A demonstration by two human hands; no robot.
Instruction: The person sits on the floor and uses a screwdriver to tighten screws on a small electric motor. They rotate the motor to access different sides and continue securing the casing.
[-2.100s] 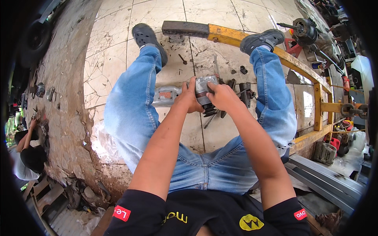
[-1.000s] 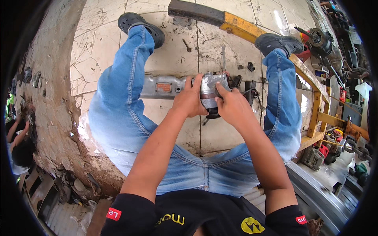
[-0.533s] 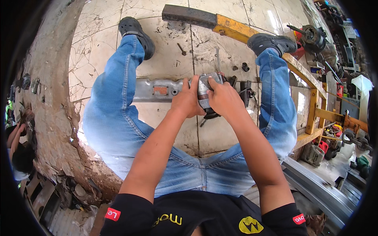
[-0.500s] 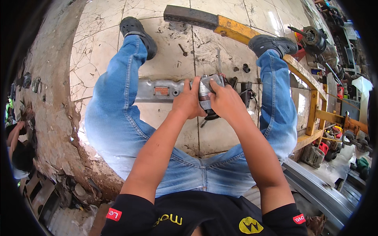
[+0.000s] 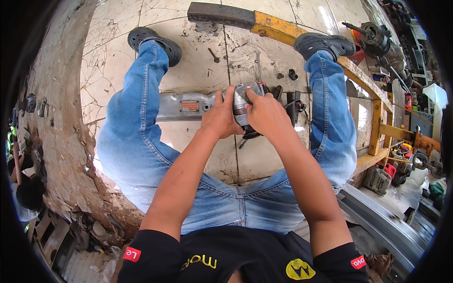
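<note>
Between my legs, a grey metal cylindrical machine part (image 5: 239, 100), like a small motor, rests by the right end of a long grey metal cover (image 5: 169, 109) with an orange label. My left hand (image 5: 220, 115) grips its left side, fingers pointing away from me. My right hand (image 5: 266, 114) is wrapped over its right side, thumb on top. The dark lower end shows between my hands; its underside is hidden. Just right of my right hand lies a dark bracket-like piece (image 5: 293, 109). A wrench (image 5: 258, 68) lies beyond the part.
A bolt (image 5: 213, 55) and small dark pieces (image 5: 293, 74) lie on the tiles. A black and yellow steel beam (image 5: 278, 29) crosses the far side, and a yellow frame (image 5: 376, 125) stands at right. Another person (image 5: 29, 193) is at the far left.
The view has shifted slightly, so the scene sits a little further left and up. Both hands keep their hold on the metal part, which appears slightly turned.
</note>
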